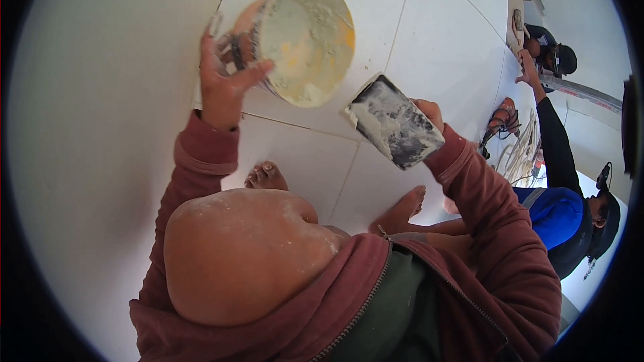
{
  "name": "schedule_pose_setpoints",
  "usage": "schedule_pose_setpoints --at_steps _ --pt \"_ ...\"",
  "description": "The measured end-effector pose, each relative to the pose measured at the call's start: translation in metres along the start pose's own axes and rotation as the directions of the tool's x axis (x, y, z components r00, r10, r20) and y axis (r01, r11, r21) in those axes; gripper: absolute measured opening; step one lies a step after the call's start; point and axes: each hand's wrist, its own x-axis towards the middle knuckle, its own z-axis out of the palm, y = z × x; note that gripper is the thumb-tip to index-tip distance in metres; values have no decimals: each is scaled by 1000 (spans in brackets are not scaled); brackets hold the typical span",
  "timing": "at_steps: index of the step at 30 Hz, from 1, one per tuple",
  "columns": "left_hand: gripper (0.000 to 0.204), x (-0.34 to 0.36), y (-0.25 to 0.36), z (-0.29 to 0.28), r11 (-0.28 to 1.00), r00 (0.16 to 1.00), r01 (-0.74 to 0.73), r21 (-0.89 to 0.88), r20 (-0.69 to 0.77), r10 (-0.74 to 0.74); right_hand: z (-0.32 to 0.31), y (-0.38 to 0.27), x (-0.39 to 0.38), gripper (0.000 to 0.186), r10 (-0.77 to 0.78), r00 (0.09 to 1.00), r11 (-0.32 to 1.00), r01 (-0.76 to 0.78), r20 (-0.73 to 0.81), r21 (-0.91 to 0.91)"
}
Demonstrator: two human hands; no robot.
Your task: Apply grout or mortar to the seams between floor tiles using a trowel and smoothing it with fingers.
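Note:
A tilted bucket (305,43) has its mouth turned toward me, its inside smeared with pale and yellowish putty. My left hand (227,80) grips it at the left side, thumb near the rim; the fingers, coated with putty, are partly hidden and slightly blurred. In front of and right of the bucket, my right hand (429,112) is closed round a black rectangular plastering float (396,121), whose handle is hidden beneath. White putty covers much of the float's face and is heaped along its left edge, close to the bucket but apart from it.
White floor tiles (302,151) lie below, with a pale wall (94,127) at left. Right of me, a person in dark clothing (567,154) reaches an arm out toward a board (515,7). An orange power tool (504,117) and coiled cable (526,151) lie nearby.

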Motion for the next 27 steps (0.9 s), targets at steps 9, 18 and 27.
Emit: schedule_pose_setpoints --at_steps 9,18,27 --pt "64 17 10 -15 996 999 47 -72 -21 -48 -5 81 63 41 -383 920 -321 -49 82 -946" --pt "63 15 8 -18 998 1000 6 -61 8 -5 -5 103 79 37 -386 922 -242 -109 -7 -964" --pt "69 21 11 -19 998 1000 14 -54 13 -13 -12 86 70 42 -490 867 -237 -236 -94 -942"
